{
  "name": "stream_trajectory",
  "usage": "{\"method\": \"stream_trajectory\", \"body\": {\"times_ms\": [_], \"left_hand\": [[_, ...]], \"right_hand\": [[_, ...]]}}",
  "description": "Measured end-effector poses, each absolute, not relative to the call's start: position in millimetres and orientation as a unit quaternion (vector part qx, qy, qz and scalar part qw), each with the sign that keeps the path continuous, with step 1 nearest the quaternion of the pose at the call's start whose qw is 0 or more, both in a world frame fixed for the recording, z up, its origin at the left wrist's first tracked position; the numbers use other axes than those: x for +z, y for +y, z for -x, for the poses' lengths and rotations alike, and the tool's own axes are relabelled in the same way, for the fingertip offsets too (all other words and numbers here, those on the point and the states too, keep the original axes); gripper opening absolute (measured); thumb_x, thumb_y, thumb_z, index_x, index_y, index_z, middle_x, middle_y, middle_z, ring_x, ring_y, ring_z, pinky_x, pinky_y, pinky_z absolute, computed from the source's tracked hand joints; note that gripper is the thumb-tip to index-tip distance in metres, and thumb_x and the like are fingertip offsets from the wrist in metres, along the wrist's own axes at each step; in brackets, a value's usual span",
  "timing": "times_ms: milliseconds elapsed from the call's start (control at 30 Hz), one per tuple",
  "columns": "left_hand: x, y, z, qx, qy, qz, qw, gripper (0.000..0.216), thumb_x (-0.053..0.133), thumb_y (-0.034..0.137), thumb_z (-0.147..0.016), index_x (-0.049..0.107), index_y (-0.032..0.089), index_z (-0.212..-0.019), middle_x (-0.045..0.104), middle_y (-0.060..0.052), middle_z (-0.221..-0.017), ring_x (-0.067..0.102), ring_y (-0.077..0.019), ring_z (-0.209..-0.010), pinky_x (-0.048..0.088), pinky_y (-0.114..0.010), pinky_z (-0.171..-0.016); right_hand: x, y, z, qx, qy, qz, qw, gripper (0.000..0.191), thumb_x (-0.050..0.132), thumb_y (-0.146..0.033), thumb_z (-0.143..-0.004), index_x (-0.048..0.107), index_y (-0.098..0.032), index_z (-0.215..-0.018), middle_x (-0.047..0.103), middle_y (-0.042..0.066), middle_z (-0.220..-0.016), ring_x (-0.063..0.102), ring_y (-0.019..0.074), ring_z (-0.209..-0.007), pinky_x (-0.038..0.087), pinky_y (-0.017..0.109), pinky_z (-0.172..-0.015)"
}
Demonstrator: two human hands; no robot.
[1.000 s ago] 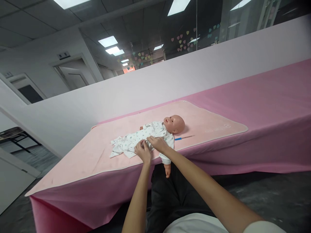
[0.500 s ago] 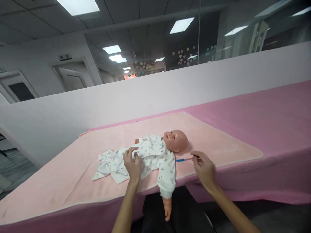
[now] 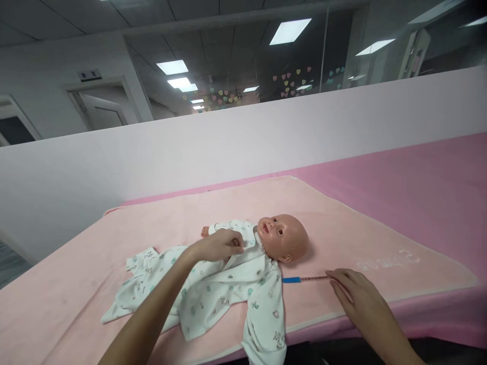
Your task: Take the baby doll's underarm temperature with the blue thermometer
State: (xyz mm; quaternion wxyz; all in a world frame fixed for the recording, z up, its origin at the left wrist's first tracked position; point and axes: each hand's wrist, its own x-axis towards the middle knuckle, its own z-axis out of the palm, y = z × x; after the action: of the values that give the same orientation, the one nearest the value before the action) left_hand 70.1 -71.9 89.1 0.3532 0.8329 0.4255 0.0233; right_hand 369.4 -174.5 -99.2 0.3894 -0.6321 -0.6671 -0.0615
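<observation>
A baby doll (image 3: 286, 237) lies on its back with its head to the right, dressed in a white printed baby shirt (image 3: 216, 296). My left hand (image 3: 222, 244) is over the doll's chest, its fingers curled closed at the shirt's front edge near the collar; the fabric between them is mostly hidden. By the doll's near shoulder, my right hand (image 3: 355, 290) pinches the right end of a slim thermometer (image 3: 314, 278) with a blue end and fine markings. The blue end points left, close beside the shirt's near sleeve (image 3: 266, 309).
Under the doll is a peach blanket (image 3: 182, 210), spread over a pink table cover (image 3: 411, 177). A low white wall (image 3: 236, 137) with glass above runs along the back. The table's front edge is below my right hand.
My left hand has moved up from the doll's middle to its chest, its fingers closing at the shirt. My view has moved closer. My right hand still holds the thermometer.
</observation>
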Motion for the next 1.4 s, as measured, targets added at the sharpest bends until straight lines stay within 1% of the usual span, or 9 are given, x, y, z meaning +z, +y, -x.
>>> {"method": "stream_trajectory", "body": {"times_ms": [100, 167, 400, 533, 667, 800, 1000, 1067, 1400], "left_hand": [[100, -45, -59, 0.029, 0.416, -0.761, 0.497, 0.021, 0.053, 0.037, -0.071, 0.047, 0.018, -0.077, 0.046, 0.003, -0.070, 0.047, -0.0106, -0.063, 0.039, -0.021, -0.055], [101, -29, -52, 0.076, 0.439, -0.748, 0.492, 0.020, 0.050, 0.037, -0.073, 0.045, 0.019, -0.078, 0.042, 0.004, -0.068, 0.042, -0.0087, -0.057, 0.034, -0.019, -0.050], [102, -6, -39, 0.192, 0.491, -0.838, 0.140, 0.022, 0.031, 0.036, -0.086, 0.045, 0.020, -0.090, 0.055, -0.002, -0.076, 0.047, -0.0144, -0.063, 0.034, -0.023, -0.054], [110, -8, -32, 0.183, 0.499, -0.847, -0.027, 0.021, 0.029, 0.030, -0.089, 0.047, 0.020, -0.093, 0.058, -0.003, -0.074, 0.051, -0.0167, -0.063, 0.033, -0.025, -0.055], [118, -15, -27, 0.180, 0.473, -0.858, -0.093, 0.019, 0.032, 0.029, -0.090, 0.049, 0.021, -0.096, 0.060, -0.003, -0.074, 0.054, -0.0173, -0.064, 0.033, -0.024, -0.055], [124, -24, -29, 0.179, 0.445, -0.872, -0.100, 0.018, 0.035, 0.029, -0.090, 0.050, 0.022, -0.096, 0.062, -0.003, -0.079, 0.056, -0.0167, -0.066, 0.034, -0.023, -0.055], [123, -30, -32, 0.199, 0.404, -0.891, -0.064, 0.021, 0.035, 0.029, -0.089, 0.053, 0.022, -0.096, 0.062, -0.002, -0.079, 0.055, -0.0158, -0.068, 0.036, -0.023, -0.056], [123, -30, -32, 0.204, 0.404, -0.891, -0.035, 0.021, 0.037, 0.030, -0.088, 0.055, 0.022, -0.096, 0.062, -0.002, -0.079, 0.055, -0.0159, -0.068, 0.037, -0.023, -0.058], [125, -43, -37, 0.185, 0.307, -0.930, 0.081, 0.022, 0.056, 0.028, -0.075, 0.059, 0.023, -0.097, 0.063, -0.001, -0.088, 0.056, -0.0175, -0.077, 0.040, -0.026, -0.067]], "right_hand": [[-92, -180, -371, -0.047, -0.655, 0.634, 0.408, 0.032, 0.036, -0.036, -0.084, 0.063, -0.020, -0.079, 0.066, 0.008, -0.082, 0.063, 0.0224, -0.080, 0.052, 0.037, -0.072], [-87, -186, -374, -0.041, -0.637, 0.643, 0.423, 0.032, 0.038, -0.040, -0.083, 0.062, -0.021, -0.078, 0.067, 0.006, -0.081, 0.064, 0.0218, -0.077, 0.054, 0.034, -0.068], [-34, -209, -368, -0.024, -0.580, 0.677, 0.452, 0.032, 0.050, -0.053, -0.076, 0.064, -0.027, -0.087, 0.069, 0.001, -0.089, 0.066, 0.0191, -0.078, 0.054, 0.021, -0.050], [18, -197, -321, -0.069, -0.550, 0.634, 0.539, 0.027, 0.053, -0.049, -0.076, 0.066, -0.027, -0.085, 0.069, 0.000, -0.079, 0.066, 0.0178, -0.071, 0.055, 0.024, -0.061], [39, -156, -263, -0.083, -0.590, 0.547, 0.589, 0.016, 0.054, -0.034, -0.080, 0.066, -0.024, -0.082, 0.069, 0.001, -0.085, 0.064, 0.0174, -0.078, 0.052, 0.028, -0.072], [33, -107, -224, -0.096, -0.661, 0.511, 0.542, 0.017, 0.050, -0.023, -0.083, 0.067, -0.021, -0.084, 0.070, 0.002, -0.084, 0.064, 0.0168, -0.080, 0.050, 0.029, -0.073], [21, -61, -193, -0.099, -0.782, 0.570, 0.230, 0.029, 0.042, 0.001, -0.073, 0.061, -0.019, -0.062, 0.064, 0.003, -0.064, 0.057, 0.0145, -0.055, 0.040, 0.024, -0.050], [17, -58, -188, -0.120, -0.785, 0.576, 0.194, 0.029, 0.041, 0.004, -0.070, 0.059, -0.017, -0.061, 0.063, 0.005, -0.065, 0.056, 0.0156, -0.056, 0.037, 0.025, -0.048], [32, -77, -183, -0.187, -0.678, 0.560, 0.438, 0.026, 0.042, -0.017, -0.084, 0.054, -0.015, -0.107, 0.061, 0.012, -0.100, 0.057, 0.0231, -0.089, 0.044, 0.032, -0.072]]}}
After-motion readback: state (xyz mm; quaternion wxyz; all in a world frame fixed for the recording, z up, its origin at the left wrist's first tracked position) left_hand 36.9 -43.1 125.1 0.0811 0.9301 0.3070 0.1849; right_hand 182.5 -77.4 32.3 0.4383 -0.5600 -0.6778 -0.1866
